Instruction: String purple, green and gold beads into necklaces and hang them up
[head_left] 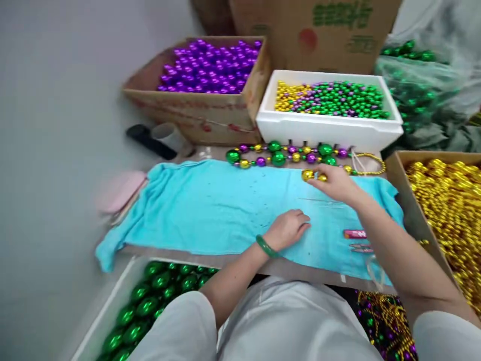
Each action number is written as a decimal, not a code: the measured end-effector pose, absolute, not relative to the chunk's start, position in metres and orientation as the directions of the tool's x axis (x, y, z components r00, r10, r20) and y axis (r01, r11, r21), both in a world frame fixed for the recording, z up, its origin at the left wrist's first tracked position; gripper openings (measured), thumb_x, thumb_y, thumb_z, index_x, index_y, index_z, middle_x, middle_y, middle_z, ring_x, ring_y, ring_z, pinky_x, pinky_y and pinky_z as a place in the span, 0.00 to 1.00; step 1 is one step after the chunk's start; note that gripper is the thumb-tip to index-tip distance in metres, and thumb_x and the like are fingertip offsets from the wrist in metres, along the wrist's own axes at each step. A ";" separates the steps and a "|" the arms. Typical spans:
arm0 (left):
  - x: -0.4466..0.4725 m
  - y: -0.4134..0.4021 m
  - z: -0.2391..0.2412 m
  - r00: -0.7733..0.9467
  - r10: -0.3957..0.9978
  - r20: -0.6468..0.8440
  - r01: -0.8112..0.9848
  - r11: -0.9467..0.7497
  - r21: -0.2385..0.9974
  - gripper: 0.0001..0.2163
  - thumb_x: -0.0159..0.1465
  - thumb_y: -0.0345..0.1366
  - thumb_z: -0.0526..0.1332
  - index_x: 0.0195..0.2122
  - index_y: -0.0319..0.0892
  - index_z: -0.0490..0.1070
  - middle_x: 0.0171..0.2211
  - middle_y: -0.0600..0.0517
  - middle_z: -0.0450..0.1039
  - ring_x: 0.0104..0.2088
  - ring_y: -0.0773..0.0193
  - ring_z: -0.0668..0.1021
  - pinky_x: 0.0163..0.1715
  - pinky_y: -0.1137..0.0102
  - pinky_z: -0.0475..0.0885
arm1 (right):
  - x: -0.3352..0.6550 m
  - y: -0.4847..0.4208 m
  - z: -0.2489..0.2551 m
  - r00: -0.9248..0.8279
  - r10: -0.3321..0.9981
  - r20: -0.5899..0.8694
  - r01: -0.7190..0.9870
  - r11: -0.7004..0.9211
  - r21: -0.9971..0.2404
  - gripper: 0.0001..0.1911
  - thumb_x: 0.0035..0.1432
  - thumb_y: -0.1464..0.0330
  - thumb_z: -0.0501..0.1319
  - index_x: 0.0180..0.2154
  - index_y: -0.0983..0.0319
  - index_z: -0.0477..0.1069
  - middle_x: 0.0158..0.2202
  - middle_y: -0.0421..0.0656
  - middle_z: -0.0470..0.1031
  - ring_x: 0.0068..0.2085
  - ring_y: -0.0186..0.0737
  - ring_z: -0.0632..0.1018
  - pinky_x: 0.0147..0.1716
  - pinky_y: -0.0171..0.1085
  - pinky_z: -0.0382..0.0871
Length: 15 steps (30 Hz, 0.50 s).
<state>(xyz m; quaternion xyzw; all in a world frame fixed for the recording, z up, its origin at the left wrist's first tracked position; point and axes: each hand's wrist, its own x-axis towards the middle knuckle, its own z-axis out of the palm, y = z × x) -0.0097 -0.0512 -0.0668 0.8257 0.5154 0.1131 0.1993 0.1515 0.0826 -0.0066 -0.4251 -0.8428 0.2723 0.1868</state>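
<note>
My right hand point(338, 184) is stretched over the far right part of a turquoise towel point(210, 205), its fingers closed on gold beads point(312, 175). A thin thread seems to run from it across the towel. My left hand point(287, 228), with a green bangle on the wrist, rests on the towel's middle, fingers curled under; what they hold is hidden. Just beyond the towel lies a strand of large green, purple and gold beads point(293, 153).
A cardboard box of purple beads point(210, 65) stands at the back left; a white foam box point(326, 130) of mixed beads beside it. A box of gold beads point(451, 200) is at the right, green baubles point(146, 306) near left. Small scissors point(361, 246) lie on the towel.
</note>
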 end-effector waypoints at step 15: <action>-0.110 -0.093 -0.105 0.121 0.990 0.069 0.876 -0.140 0.462 0.12 0.65 0.36 0.54 0.48 0.42 0.71 0.50 0.44 0.68 0.52 0.56 0.68 0.55 0.56 0.64 | 0.048 0.103 -0.049 -0.669 0.724 0.171 0.644 0.679 -0.354 0.26 0.60 0.56 0.55 0.55 0.65 0.65 0.52 0.53 0.69 0.52 0.53 0.69 0.52 0.47 0.62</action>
